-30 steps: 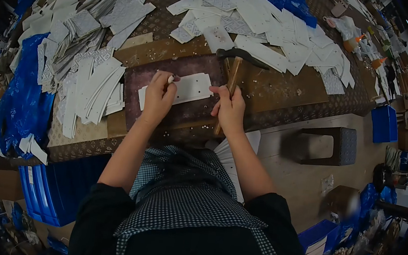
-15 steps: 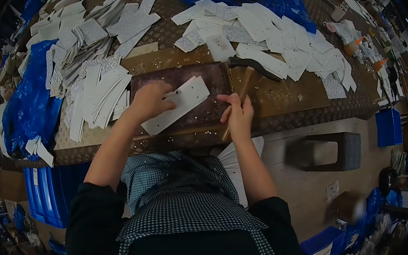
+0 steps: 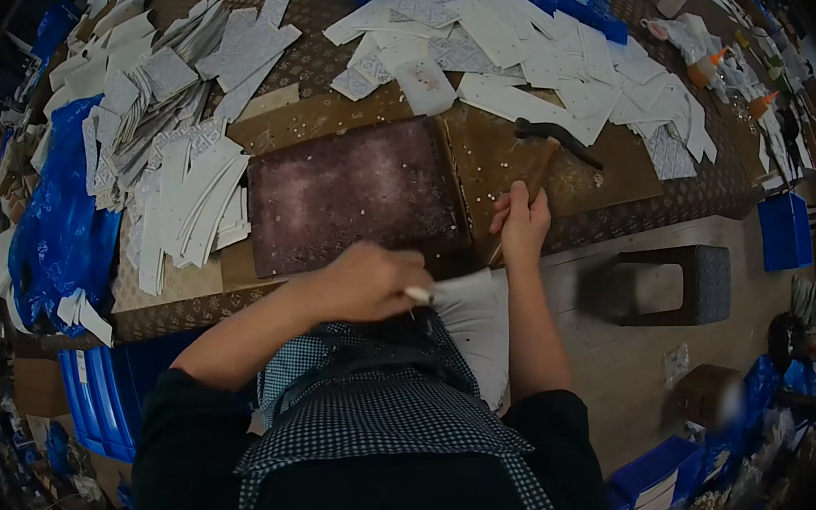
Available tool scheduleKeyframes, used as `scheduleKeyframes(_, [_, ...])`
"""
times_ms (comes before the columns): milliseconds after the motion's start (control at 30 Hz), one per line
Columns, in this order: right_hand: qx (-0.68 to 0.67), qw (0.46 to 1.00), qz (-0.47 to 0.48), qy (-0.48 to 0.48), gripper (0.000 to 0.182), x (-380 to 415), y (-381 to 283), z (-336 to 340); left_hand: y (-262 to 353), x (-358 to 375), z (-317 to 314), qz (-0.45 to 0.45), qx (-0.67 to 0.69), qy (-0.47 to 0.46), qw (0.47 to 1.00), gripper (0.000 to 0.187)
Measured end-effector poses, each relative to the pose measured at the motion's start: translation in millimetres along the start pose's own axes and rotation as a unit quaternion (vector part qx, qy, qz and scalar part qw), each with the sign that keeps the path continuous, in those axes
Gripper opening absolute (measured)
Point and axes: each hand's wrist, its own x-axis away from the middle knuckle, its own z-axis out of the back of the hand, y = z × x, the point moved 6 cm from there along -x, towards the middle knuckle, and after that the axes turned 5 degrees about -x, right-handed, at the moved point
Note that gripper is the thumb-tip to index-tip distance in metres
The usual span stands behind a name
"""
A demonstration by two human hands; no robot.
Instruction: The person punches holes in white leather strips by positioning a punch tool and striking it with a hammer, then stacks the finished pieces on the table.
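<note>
My left hand (image 3: 373, 281) is closed, low over the front edge of the table, with a small pale rod-like tool (image 3: 417, 295) sticking out of its fingers. Motion blurs it, so its exact kind does not show. My right hand (image 3: 523, 224) is wrapped around the wooden handle of a hammer (image 3: 531, 163), whose dark curved head (image 3: 559, 141) points away from me. Between the hands and the piled cards lies a dark reddish pounding board (image 3: 355, 194), its surface dotted with tiny white bits.
White and patterned cards (image 3: 541, 59) heap up behind the board, and more stacks (image 3: 194, 190) lie at left. Blue plastic sheets (image 3: 65, 216) rest at left and back. A white cloth or bag (image 3: 480, 334) hangs by my lap. A stool (image 3: 676, 286) stands at right.
The white strip with holes has left the board. My left hand has come toward me and right, off the board. My right hand and the hammer have shifted right.
</note>
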Motion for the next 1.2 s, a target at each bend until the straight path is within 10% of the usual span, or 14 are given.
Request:
scheduleKeyframes(233, [-0.033, 0.999, -0.004, -0.001, 0.021, -1.7, 7.0, 2.3, -70.2, 16.5, 52.6, 0.221, -0.131, 0.218, 0.941, 0.018])
scheduleKeyframes(433, [-0.044, 0.999, -0.021, -0.004, 0.024, -1.0, 4.2, 4.1, -51.1, -2.9, 24.8, 0.17, 0.123, -0.088, 0.974, 0.02])
scheduleKeyframes(633, [-0.064, 0.998, -0.007, 0.005, 0.022, -3.3, 10.8, 8.1, -80.4, -127.2, 94.2, 0.149, 0.477, 0.14, 0.855, 0.026])
scheduleKeyframes(800, [-0.073, 0.997, -0.019, -0.003, 0.019, -4.2, 5.3, 7.9, -92.1, -143.5, 79.4, 0.193, 0.505, 0.273, 0.796, 0.042])
scheduleKeyframes(933, [-0.063, 0.998, -0.019, 0.0, 0.019, -1.4, 7.7, 7.3, -110.3, -58.2, 39.5, 0.227, 0.421, 0.228, 0.848, 0.029])
scheduleKeyframes(1100, [-0.036, 0.999, -0.027, 0.013, 0.019, -5.0, 9.0, 10.3, -152.2, 109.2, 40.1, 0.317, 0.217, 0.426, 0.819, 0.019])
scheduleKeyframes(1200, [0.0, 0.999, -0.031, 0.032, 0.02, -8.4, 13.5, 14.8, -133.9, 194.3, 82.1, 0.471, -0.09, 0.414, 0.774, 0.032])
